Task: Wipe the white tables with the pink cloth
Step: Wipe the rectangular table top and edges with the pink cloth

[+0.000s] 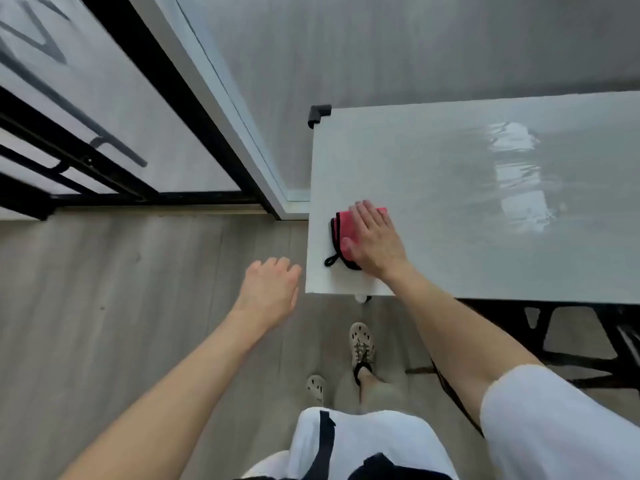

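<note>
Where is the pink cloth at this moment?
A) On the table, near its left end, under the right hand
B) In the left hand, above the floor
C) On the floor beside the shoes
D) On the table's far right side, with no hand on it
A: the right hand presses flat on the cloth, which lies near the left end of the table; the left hand holds nothing.

Head-worn view, steeply downward, close over table (433, 161)
</note>
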Demonstrator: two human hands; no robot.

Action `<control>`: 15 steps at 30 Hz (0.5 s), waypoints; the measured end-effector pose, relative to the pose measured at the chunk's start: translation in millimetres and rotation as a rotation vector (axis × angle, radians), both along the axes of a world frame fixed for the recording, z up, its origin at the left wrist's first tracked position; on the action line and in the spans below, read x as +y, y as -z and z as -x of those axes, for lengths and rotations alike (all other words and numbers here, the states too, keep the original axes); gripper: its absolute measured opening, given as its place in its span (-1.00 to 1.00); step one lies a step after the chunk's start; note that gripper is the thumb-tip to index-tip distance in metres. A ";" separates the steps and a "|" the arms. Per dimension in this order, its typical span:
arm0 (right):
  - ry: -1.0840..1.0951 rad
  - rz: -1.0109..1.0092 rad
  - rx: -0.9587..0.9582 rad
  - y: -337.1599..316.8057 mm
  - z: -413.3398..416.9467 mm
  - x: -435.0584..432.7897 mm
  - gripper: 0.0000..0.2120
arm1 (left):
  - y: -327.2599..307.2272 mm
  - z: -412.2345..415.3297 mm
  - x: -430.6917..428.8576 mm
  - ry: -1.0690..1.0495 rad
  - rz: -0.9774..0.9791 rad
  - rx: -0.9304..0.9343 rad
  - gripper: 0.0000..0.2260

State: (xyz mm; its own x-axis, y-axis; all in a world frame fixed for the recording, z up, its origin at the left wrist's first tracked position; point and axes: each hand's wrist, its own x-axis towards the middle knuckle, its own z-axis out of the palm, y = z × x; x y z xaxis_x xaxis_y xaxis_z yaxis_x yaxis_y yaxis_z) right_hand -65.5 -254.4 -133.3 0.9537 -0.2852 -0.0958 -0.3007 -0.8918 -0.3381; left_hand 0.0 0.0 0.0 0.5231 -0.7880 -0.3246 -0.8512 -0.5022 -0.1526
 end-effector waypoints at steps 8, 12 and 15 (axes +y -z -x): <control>0.097 0.031 0.050 25.6 -4.4 35.0 -0.26 | 25.0 -11.9 -9.2 -0.067 -0.183 0.102 -0.68; -0.024 0.039 0.059 15.9 26.1 20.8 -0.27 | 37.7 -30.3 -42.9 -0.069 -0.237 0.199 -0.44; -0.041 0.080 0.067 16.3 76.9 -19.2 -0.27 | 44.7 -47.4 -76.6 -0.016 -0.260 0.214 -0.22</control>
